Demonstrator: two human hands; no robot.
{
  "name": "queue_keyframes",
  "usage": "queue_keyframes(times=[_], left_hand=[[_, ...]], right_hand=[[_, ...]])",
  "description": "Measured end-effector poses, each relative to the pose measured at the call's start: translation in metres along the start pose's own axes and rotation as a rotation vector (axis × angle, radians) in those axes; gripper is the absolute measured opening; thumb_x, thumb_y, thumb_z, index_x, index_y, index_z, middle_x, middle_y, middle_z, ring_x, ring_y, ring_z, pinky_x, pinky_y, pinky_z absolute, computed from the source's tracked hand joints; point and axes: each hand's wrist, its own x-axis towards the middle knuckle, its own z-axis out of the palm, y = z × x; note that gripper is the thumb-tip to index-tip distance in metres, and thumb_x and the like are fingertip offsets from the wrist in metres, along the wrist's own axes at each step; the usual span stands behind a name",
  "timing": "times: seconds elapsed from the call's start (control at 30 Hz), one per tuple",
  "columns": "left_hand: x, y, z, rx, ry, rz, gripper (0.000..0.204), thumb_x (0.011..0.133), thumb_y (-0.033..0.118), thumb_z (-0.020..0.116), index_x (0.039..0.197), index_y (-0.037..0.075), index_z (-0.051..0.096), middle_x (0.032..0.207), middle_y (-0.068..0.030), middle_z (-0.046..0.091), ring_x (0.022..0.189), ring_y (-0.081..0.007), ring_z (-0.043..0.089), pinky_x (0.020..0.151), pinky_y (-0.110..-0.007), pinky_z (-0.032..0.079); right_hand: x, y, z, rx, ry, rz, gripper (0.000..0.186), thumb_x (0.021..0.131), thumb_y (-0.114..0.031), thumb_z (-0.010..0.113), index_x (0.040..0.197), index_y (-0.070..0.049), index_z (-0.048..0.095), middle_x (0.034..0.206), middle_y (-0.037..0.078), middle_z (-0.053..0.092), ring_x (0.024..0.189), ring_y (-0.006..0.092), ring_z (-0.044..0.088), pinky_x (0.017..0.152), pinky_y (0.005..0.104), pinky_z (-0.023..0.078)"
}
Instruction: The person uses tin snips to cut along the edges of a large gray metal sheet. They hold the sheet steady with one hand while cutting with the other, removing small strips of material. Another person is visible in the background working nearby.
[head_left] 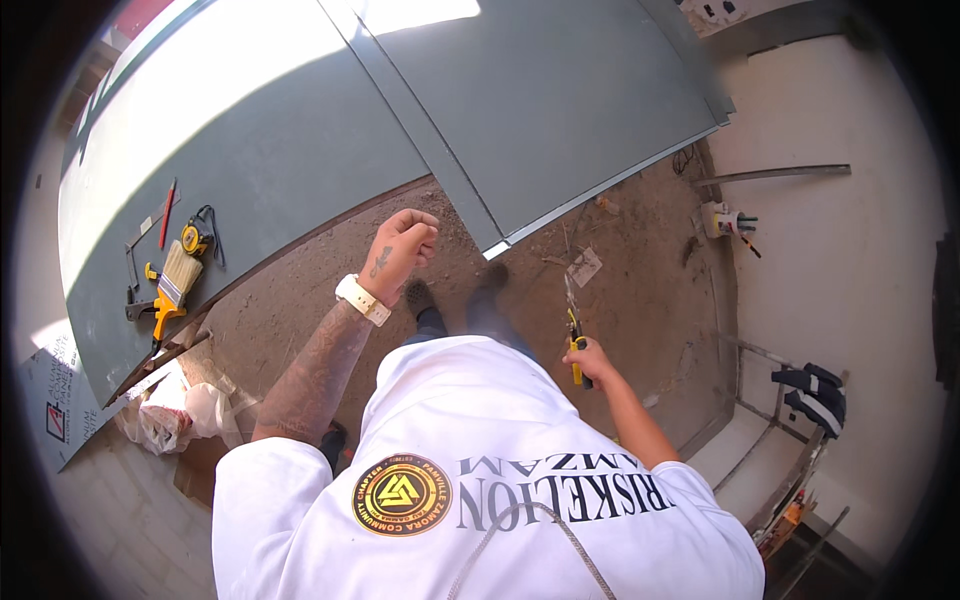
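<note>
My left hand (400, 255), with a pale watch (363, 300) at the wrist, hovers in front of the near edge of a large grey panel (540, 110). Its fingers are curled in; whatever they hold, if anything, is hidden. Lower and to the right, my right hand (592, 362) is closed around a plier-like hand tool (576, 345) with yellow and black handles. The tool's metal end points away from me over the dirt floor, apart from the panel. A bent strip runs along the panel's near right edge, ending in a corner (496, 248).
On the grey sheet at left lie a paintbrush (176, 283), tape measure (197, 236), red pencil (167, 215) and metal square (131, 265). Plastic bags (185, 412) sit below. At right are a wall outlet with plugs (728, 221) and a metal frame with dark cloth (812, 395).
</note>
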Motion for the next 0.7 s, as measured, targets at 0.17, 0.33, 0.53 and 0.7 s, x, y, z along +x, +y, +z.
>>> queue_keyframes(times=[0.17, 0.33, 0.53, 0.7], left_hand=[[0.025, -0.08, 0.048, 0.031, -0.009, -0.231, 0.041, 0.098, 0.026, 0.074, 0.128, 0.0, 0.063, 0.099, -0.0044, 0.066, 0.083, -0.0104, 0.062, 0.073, -0.027, 0.053], [0.059, -0.101, 0.062, 0.003, -0.094, -0.208, 0.042, 0.099, 0.028, 0.078, 0.127, -0.001, 0.066, 0.107, -0.0064, 0.069, 0.088, -0.0118, 0.066, 0.077, -0.026, 0.055], [0.074, -0.102, 0.068, -0.08, -0.106, -0.138, 0.025, 0.094, 0.01, 0.08, 0.115, -0.002, 0.072, 0.097, -0.0069, 0.073, 0.082, -0.0135, 0.067, 0.075, -0.027, 0.054], [0.076, -0.1, 0.071, -0.01, -0.106, -0.125, 0.026, 0.095, 0.01, 0.08, 0.116, -0.002, 0.072, 0.099, -0.008, 0.073, 0.082, -0.0142, 0.068, 0.074, -0.028, 0.055]], right_hand=[[-0.068, -0.067, 0.026, -0.044, -0.104, -0.049, 0.045, 0.077, -0.003, 0.076, 0.121, -0.004, 0.065, 0.095, 0.003, 0.067, 0.083, 0.0165, 0.067, 0.076, 0.0344, 0.055], [-0.081, -0.118, 0.063, -0.07, -0.143, -0.024, 0.049, 0.077, -0.004, 0.076, 0.124, -0.003, 0.064, 0.101, 0.004, 0.066, 0.092, 0.0166, 0.065, 0.083, 0.0333, 0.053], [-0.077, -0.127, 0.088, -0.02, -0.105, 0.006, 0.049, 0.077, -0.004, 0.075, 0.125, -0.003, 0.063, 0.099, 0.003, 0.064, 0.088, 0.0158, 0.062, 0.079, 0.0321, 0.05], [-0.083, -0.136, 0.105, -0.044, -0.037, -0.013, 0.044, 0.076, -0.003, 0.076, 0.119, -0.005, 0.063, 0.095, 0.001, 0.062, 0.085, 0.0141, 0.059, 0.075, 0.0318, 0.049]])
